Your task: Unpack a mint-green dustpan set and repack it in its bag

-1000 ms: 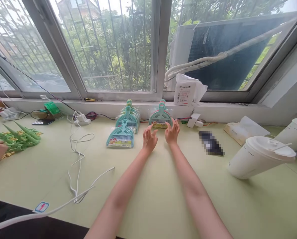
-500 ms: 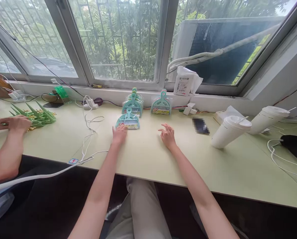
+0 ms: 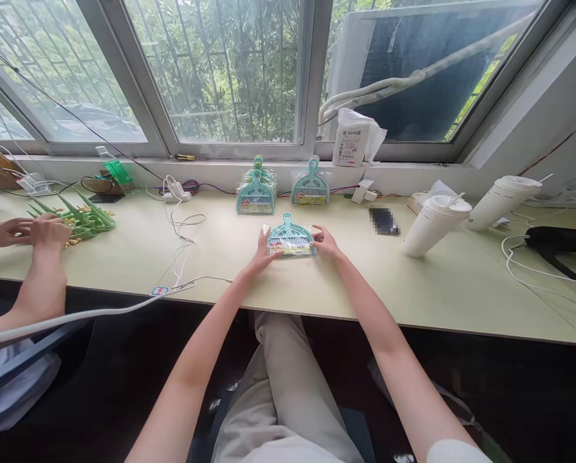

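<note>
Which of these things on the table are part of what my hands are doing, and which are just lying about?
In hand:
left hand and right hand hold the packed dustpan
dustpan stack
single dustpan

Lying about:
two cups
white cable
green sticks, under a co-worker's hands
parcel

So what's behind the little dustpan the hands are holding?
Behind the packaged dustpan on the table stand a stack of dustpans and one more dustpan, near the windowsill. The stack hides its rear packs.
</note>
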Motion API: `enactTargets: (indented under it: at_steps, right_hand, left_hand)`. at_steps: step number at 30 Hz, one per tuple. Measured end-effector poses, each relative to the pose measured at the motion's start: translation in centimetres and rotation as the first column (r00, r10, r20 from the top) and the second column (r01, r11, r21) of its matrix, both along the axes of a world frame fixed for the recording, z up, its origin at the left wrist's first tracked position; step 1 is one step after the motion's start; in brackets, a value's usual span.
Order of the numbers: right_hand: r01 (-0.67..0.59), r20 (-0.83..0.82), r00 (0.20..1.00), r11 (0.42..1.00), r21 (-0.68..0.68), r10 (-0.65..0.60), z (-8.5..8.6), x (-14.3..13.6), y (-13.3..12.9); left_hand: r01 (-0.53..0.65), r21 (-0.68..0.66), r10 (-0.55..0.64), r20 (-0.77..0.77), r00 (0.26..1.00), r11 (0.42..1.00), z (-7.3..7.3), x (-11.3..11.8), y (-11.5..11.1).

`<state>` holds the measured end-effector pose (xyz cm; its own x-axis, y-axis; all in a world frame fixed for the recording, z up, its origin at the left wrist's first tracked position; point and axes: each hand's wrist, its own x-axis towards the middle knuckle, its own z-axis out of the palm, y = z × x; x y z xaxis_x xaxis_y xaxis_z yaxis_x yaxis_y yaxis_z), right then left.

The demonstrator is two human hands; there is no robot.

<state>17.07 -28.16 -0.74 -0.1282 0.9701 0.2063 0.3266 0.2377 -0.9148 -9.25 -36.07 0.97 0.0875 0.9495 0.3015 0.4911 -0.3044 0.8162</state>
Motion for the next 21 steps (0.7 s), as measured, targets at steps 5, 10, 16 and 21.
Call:
enactTargets:
  at_steps: [5,10,16,21]
  right_hand:
    - [0.271,-0.238,0.939,0.96,0.069,-0.248,0.3,0.9,0.6]
    - [0.379,-0.324,0.898,0.897,0.226,-0.298,1.0,0.4,0.8]
    - [0.359,0.004,0.907,0.781,0.51,-0.42,2.2,-1.1,-0.8]
    - [-0.132,0.508,0.822,0.781,0.61,-0.258,3.7,-2.0,-3.0]
  left_hand:
    - [-0.123,-0.141,0.167,0.357,0.919,0.982,0.8,1.2,6.7]
    - [0.334,-0.228,-0.139,0.599,0.789,0.915,1.6,2.8,7.7]
    - [0.334,-0.256,-0.116,0.611,0.783,0.907,1.4,2.4,7.2]
    - [0.213,-0.211,0.013,0.74,0.672,0.954,1.6,2.4,7.8]
